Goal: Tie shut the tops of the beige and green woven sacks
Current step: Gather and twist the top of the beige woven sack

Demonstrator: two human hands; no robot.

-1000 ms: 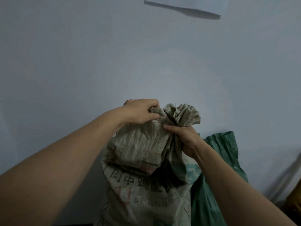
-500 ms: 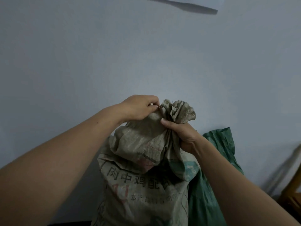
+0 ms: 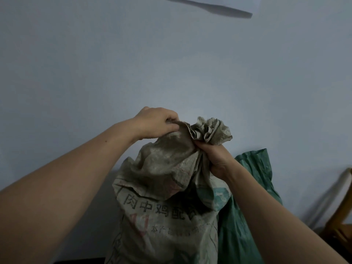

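Beige sack (image 3: 163, 216): stands upright in the middle foreground, in front of a pale wall (image 3: 95, 63); dark printed characters run across its front. Its base is out of view, so what it stands on cannot be told.
Sack top (image 3: 210, 130): gathered into a crumpled ruffle that sticks up above the right hand; no cord or knot shows on it.
Right hand (image 3: 215, 159): fist closed round the bunched neck just under the ruffle, squeezing the cloth together.
Left hand (image 3: 158, 122): fingers curled over, pinching a loose fold of the sack's rim on the left of the neck, close beside the ruffle.
Green sack (image 3: 247, 206): right of the beige one and pressed against its side, partly behind the right forearm; its top stands up loose and looks untied.
Far right: a yellowish wooden frame (image 3: 341, 216), perhaps a chair, well apart from the hands.
How it handles: the woven cloth looks thin, soft and crinkly, and likely a bit slick, so a gathered neck may spring open if the grip slackens. The full body looks heavy and settled, unlikely to tip from a pull at the top.
Where to hold: low on the neck, close to the contents, leaving the ruffle free above for twisting or knotting.
Step in hand: likely drawing the last loose fold into the bunch; tying seems not yet begun.
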